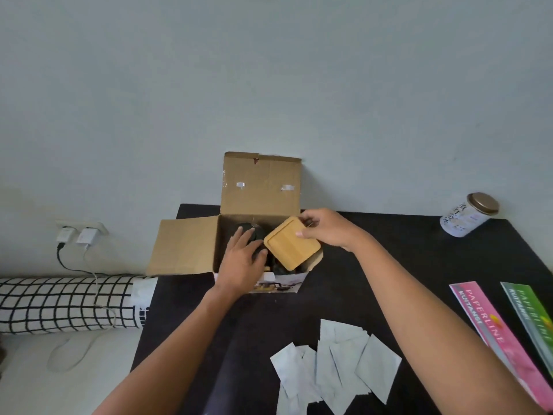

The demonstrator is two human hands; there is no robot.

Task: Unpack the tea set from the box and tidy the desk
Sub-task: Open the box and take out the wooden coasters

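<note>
An open cardboard box (185,247) stands at the back of the black desk (404,250), its flaps spread left and up. My right hand (326,232) pinches a square wooden tray (291,248) by its far corner and holds it tilted over the box's right side. My left hand (242,263) reaches into the box, its fingers resting on a dark round piece (250,230) of the tea set. More dark pieces (278,268) show under the tray. The rest of the box's inside is hidden.
Several pale paper sachets (338,366) lie scattered at the desk's front. Two flat booklets, pink (496,333) and green (532,313), lie at the right edge. A jar with a bronze lid (469,215) lies tilted at the back right. Left of the desk are a checked bolster (65,304) and plugged chargers (77,235).
</note>
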